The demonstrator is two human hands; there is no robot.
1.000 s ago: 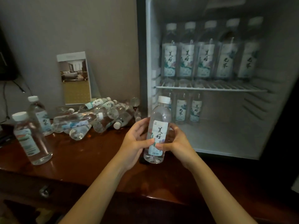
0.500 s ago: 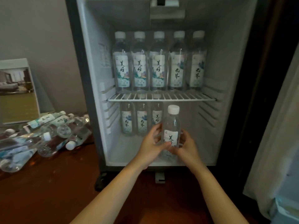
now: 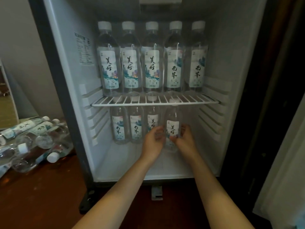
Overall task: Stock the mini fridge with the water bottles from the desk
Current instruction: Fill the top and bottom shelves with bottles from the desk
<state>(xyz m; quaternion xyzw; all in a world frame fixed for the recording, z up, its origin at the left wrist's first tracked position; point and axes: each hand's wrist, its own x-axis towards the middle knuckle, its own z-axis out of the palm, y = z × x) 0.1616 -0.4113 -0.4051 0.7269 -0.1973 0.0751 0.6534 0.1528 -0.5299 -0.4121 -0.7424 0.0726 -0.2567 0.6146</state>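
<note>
The open mini fridge [image 3: 69, 71] fills the centre of the frame from the top edge down to the lower third, its white inside facing the camera; under and in front of it a dark reddish wooden surface [image 3: 41, 195] runs across the bottom of the frame; at the lower left, a pile of bottles [image 3: 33, 142] lies on its sides on that surface, just beside the fridge's left wall, white caps pointing various ways; a row of five bottles [image 3: 151, 63] stands upright in the upper compartment, side by side, labels forward; a white wire shelf [image 3: 194, 99] carries that row and splits the fridge in two; in the lower compartment three bottles [image 3: 136, 128] stand upright at the back left, close together; just to their right is the held bottle [image 3: 172, 128], upright, label forward, cap right under the shelf, base low near the fridge floor, though whether it rests there cannot be told; the left hand [image 3: 152, 142] curls its grip round the bottle's left side, a little blurred; the right hand [image 3: 185, 141] grips the right side, thumb across the lower label; a printed sticker [image 3: 84, 48] sits high on the fridge's inner left wall; a framed card [image 3: 6, 104] shows at the left edge.
</note>
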